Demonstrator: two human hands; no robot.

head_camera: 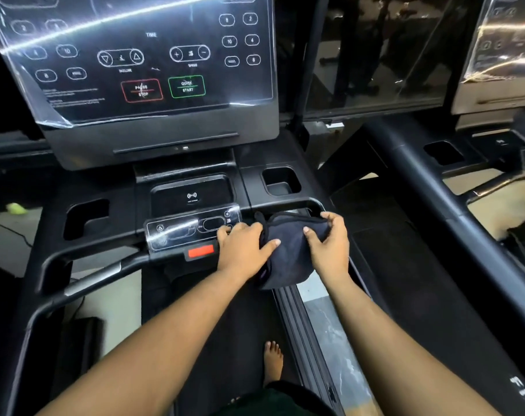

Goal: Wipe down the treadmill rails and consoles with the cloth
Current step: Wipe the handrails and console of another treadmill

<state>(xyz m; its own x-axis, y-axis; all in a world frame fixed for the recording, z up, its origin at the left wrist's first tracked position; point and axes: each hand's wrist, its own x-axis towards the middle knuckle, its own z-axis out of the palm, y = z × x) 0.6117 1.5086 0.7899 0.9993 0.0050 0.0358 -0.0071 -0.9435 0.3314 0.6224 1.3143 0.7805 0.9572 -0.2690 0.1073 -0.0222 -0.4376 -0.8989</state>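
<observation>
At the right end of the treadmill's front crossbar (288, 204), beside the small control strip (192, 229), both hands hold a dark cloth (288, 250) bunched just above the bar: the left hand (243, 250) grips its left side, thumb across the top, and the right hand (330, 244) pinches its right edge. The main console (141, 61) above, under a loose plastic film, and the side rails (84, 283) show no visible trace of wiping, so I judge the work barely begun, with the cloth being readied and nearly all surfaces outstanding.
</observation>
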